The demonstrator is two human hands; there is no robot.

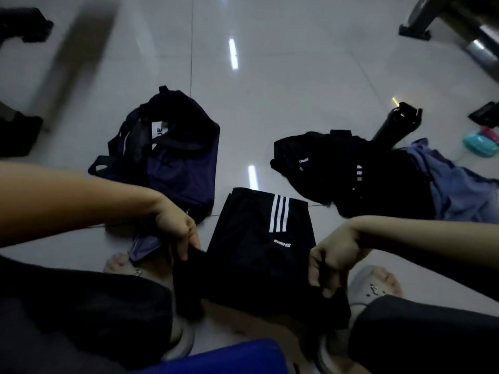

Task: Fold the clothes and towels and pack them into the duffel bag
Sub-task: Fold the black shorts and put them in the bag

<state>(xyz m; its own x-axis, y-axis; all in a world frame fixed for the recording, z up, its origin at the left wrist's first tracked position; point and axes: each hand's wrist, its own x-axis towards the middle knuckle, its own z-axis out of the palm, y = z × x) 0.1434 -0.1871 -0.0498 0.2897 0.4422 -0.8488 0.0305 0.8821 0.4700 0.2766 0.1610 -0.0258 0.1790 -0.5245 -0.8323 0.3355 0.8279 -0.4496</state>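
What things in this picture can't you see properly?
All in the head view:
Duffel bag: inside is dark, covered by its own straps.
Black striped garment: near edge hidden under the left hand and right hand gripping it.
Dark streak, upper left: too blurred to name.
Teal thing: cut off by the right edge.
Blue object: cut off by the bottom edge.
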